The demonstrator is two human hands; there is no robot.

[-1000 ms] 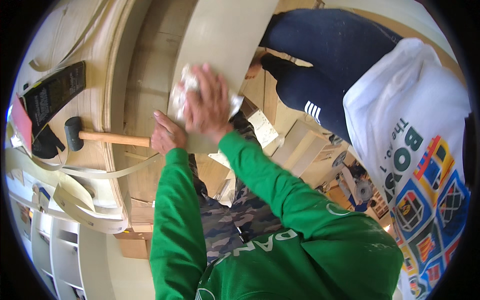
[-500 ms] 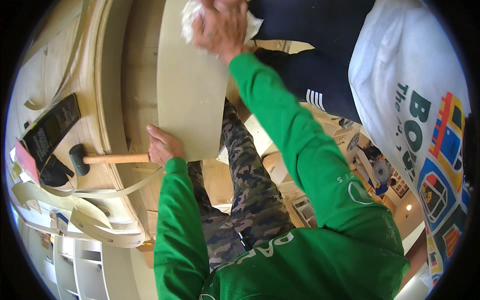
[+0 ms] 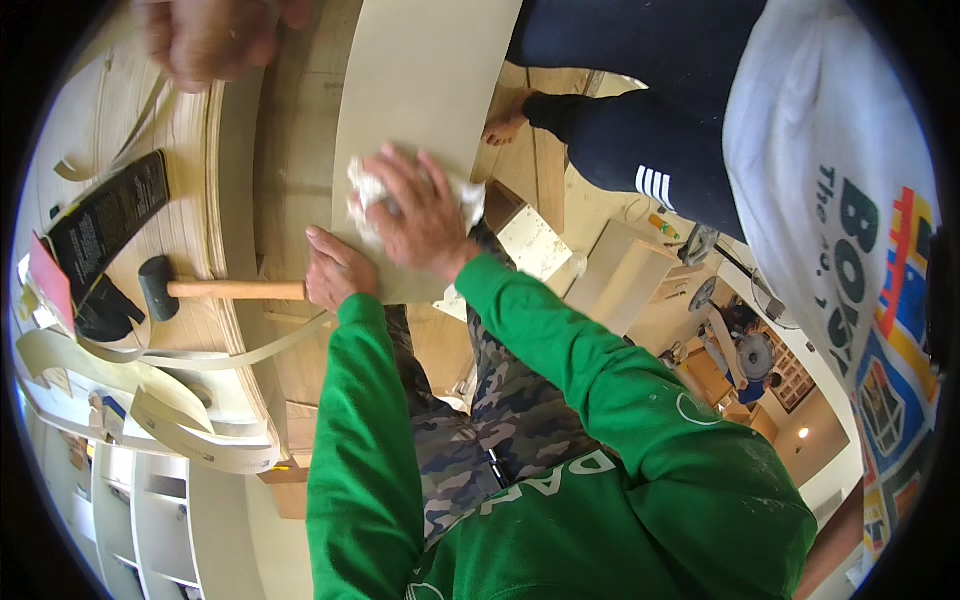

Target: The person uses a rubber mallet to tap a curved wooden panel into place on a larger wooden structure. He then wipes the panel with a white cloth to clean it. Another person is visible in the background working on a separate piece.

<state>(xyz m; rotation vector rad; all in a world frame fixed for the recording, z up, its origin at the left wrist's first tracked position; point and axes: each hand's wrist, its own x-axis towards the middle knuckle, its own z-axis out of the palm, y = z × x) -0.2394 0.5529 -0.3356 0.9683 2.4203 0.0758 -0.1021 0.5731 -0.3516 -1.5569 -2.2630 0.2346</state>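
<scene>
White cloth (image 3: 366, 190) lies bunched on the pale board (image 3: 425, 80), clasped beneath our right grip (image 3: 415, 205). Just left of that, our left grip (image 3: 338, 270) touches the board's near corner; whether it clamps there, we cannot tell. From beside our left grip a wooden-handled mallet (image 3: 215, 289) reaches leftward, dark head outermost. Farther left lies a black packet (image 3: 112, 212). Ahead and left of both grips hovers another person's blurred hand (image 3: 208, 42); to the right of them are someone's dark-trousered legs (image 3: 625, 130).
</scene>
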